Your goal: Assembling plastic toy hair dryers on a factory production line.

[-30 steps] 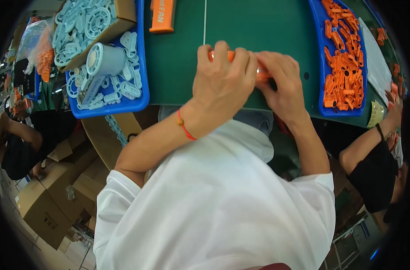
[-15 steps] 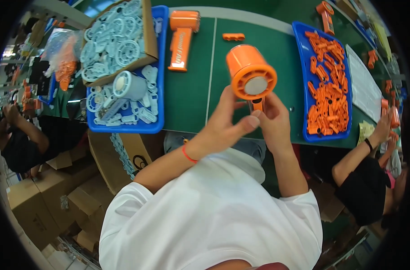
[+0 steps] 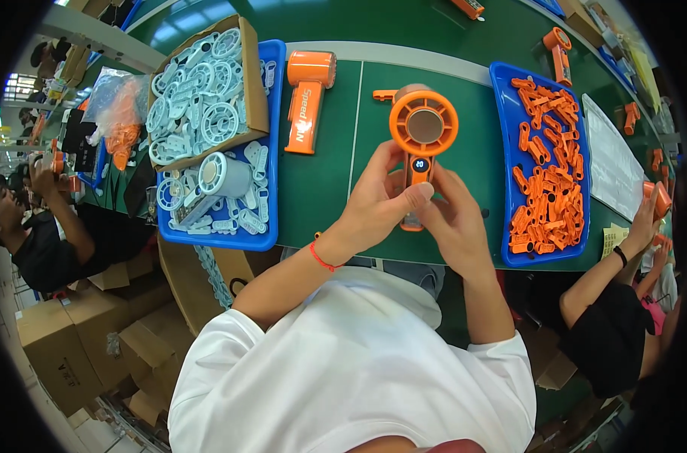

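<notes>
An orange handheld fan (image 3: 398, 123) is between my two hands over the green table, its round slotted head toward me. A small lit display (image 3: 419, 164) shows on its handle. My left hand (image 3: 371, 204) wraps the handle from the left, with the thumb across its front below the display. From the right, my right hand (image 3: 458, 230) grips the lower handle, its fingertips close to my left thumb. Partly hidden behind the fan head lies a small orange clip-like part (image 3: 382, 95). A second orange fan (image 3: 305, 109) lies on the table to the left.
At the left, a blue tray (image 3: 230, 240) holds light-blue parts and a cardboard box (image 3: 256, 87) full of more. Another blue tray (image 3: 502, 151) with small orange parts stands right, beside paper sheets (image 3: 613, 162). Co-workers sit on both sides; one's hand (image 3: 643, 219) holds an orange fan.
The fan has tilted in my hands, so its handle and lit display now show. My left thumb has come onto the handle front. The whole view has shifted slightly.
</notes>
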Motion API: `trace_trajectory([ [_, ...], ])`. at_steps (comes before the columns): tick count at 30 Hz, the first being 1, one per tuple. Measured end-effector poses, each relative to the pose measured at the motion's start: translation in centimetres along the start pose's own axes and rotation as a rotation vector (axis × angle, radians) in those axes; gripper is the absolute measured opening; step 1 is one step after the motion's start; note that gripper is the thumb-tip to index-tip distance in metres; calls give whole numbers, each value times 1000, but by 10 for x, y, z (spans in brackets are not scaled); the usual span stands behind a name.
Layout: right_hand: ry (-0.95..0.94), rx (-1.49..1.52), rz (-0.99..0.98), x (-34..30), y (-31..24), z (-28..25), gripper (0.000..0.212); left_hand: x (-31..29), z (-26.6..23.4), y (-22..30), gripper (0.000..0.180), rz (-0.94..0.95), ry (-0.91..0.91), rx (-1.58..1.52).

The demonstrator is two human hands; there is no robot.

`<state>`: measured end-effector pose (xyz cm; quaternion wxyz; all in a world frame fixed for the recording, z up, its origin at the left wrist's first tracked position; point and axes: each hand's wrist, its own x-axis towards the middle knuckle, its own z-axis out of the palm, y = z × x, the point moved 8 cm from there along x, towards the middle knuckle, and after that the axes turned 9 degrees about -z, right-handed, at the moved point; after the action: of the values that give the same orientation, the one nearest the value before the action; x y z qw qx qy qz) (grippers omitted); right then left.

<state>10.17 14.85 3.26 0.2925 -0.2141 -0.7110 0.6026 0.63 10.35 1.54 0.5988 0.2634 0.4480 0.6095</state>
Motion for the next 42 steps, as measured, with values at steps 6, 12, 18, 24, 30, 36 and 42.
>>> trace_trajectory([
  [6,287,-1085,49,-6,-30,-152,21,48,-5,54,39,105,224,132],
  [12,109,-1252,109,-9,23,-145,21,213,-133,144,49,-22,775,737],
  [18,176,-1204,-9,-18,11,-157,23,265,-151,168,48,-307,816,2160],
  [24,151,-723,-11,10,-11,-130,29,334,25,120,63,306,138,1490],
  [30,-231,-599,80,26,-11,-55,22,370,34,73,50,83,513,1268],
  [36,-336,-732,63,6,11,-33,19,345,2,66,30,225,563,593],
  [42,-222,-633,-77,22,17,-21,16,183,-1,178,51,828,289,177],
])
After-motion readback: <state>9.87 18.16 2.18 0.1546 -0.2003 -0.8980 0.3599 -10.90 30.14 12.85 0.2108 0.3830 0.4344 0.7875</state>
